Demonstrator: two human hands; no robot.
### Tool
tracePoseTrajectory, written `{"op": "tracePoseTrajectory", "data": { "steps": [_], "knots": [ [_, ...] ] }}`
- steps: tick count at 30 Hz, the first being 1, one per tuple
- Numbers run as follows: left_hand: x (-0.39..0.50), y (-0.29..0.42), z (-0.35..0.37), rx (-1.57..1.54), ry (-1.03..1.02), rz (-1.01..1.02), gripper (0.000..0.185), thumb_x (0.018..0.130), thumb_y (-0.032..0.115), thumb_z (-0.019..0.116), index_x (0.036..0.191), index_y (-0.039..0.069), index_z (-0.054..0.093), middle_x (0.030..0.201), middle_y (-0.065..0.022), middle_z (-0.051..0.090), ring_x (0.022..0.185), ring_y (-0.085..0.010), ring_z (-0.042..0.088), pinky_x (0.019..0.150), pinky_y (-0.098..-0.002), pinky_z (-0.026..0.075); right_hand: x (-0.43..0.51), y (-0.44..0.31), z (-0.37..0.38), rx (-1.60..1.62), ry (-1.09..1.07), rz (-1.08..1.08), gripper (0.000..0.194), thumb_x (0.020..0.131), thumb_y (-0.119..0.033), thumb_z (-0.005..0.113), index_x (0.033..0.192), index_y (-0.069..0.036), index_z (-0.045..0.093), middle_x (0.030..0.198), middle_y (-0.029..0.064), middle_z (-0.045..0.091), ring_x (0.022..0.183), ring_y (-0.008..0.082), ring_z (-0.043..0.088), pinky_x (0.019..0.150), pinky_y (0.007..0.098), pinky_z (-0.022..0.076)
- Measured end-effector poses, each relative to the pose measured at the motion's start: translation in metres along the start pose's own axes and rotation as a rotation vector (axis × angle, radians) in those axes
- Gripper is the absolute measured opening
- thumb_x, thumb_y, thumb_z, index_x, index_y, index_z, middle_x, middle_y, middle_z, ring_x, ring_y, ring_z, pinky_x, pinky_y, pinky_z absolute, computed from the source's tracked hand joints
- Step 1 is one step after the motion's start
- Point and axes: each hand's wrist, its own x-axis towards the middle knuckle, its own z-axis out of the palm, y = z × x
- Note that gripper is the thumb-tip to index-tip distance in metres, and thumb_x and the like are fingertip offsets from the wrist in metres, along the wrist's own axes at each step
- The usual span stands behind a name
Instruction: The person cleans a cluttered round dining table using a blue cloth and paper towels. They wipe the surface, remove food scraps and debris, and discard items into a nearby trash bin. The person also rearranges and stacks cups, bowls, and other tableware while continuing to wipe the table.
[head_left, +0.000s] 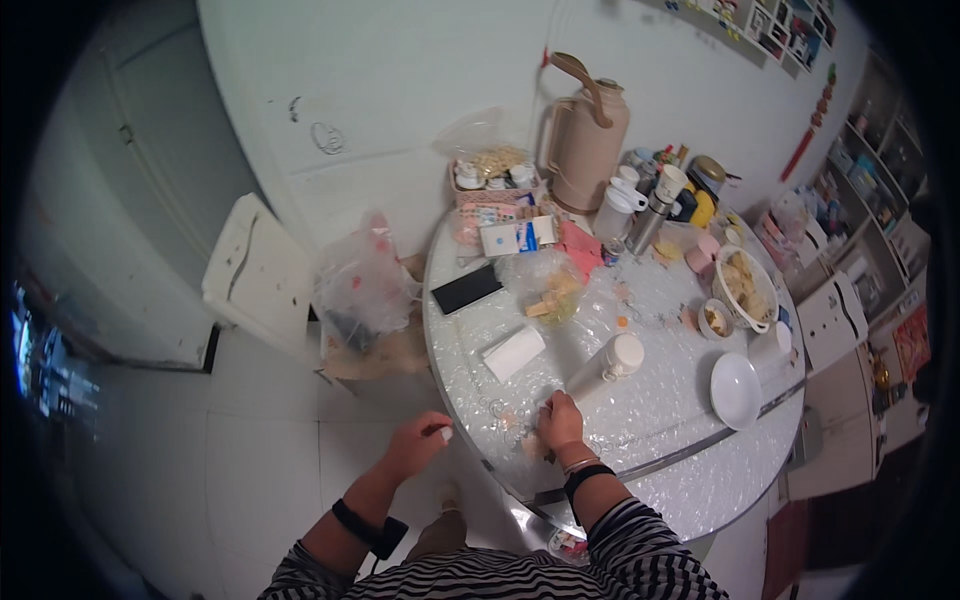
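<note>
My left hand (415, 448) is off the table's edge, above the floor. Between its thumb and fingers it pinches a small white piece (446, 433), perhaps paper. Over the near left part of the round table (660, 465), my right hand (561, 422) has its fingers bent together; whether something is in them is hidden. A pale lidded bottle (609, 366) stands just beyond that hand. Folded white paper (514, 353) lies further left, below a black phone-like slab (466, 289). Clear plastic bags with yellowish food (555, 300) rest behind the paper.
A tall beige thermos flask (589, 150) stands at the back beside a pink basket (495, 196). On the right are a white bowl (736, 391), a small bowl of food (715, 319) and a white basket (765, 327). A white chair (259, 277) and plastic bags (367, 285) flank the table's left.
</note>
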Motion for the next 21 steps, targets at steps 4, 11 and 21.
{"op": "tracePoseTrajectory", "data": {
  "steps": [4,11,21],
  "knots": [
    [0.074,-0.004,-0.004,0.213,-0.052,0.128,0.023,0.092,0.015,0.07,0.112,0.004,0.065,0.095,-0.0067,0.069,0.087,-0.0164,0.064,0.08,-0.0306,0.052,0.005,-0.003,-0.001,0.002,-0.046,0.069,0.014,0.086,-0.013,0.064,0.095,-0.005,0.056,0.099,0.0203,0.064,0.088,0.0427,0.064,0.078,0.0511,0.0528],
    [0.172,0.011,0.061,0.771,-0.005,0.379,0.051,0.081,0.024,0.078,0.124,0.004,0.06,0.123,-0.0161,0.06,0.113,-0.0343,0.059,0.097,-0.0432,0.05,0.009,-0.002,-0.007,0.086,-0.072,0.06,0.015,0.085,-0.015,0.065,0.091,-0.004,0.057,0.093,0.0202,0.064,0.089,0.0411,0.064,0.078,0.0488,0.052],
    [0.21,0.029,0.102,1.144,-0.172,0.08,0.078,0.078,0.024,0.078,0.144,0.004,0.041,0.132,-0.0197,0.052,0.122,-0.0414,0.052,0.103,-0.0462,0.047,0.005,0.003,-0.016,0.226,-0.025,-0.041,0.016,0.085,-0.016,0.066,0.092,-0.005,0.057,0.09,0.0195,0.064,0.084,0.0419,0.065,0.074,0.0488,0.0519]
  ]
}}
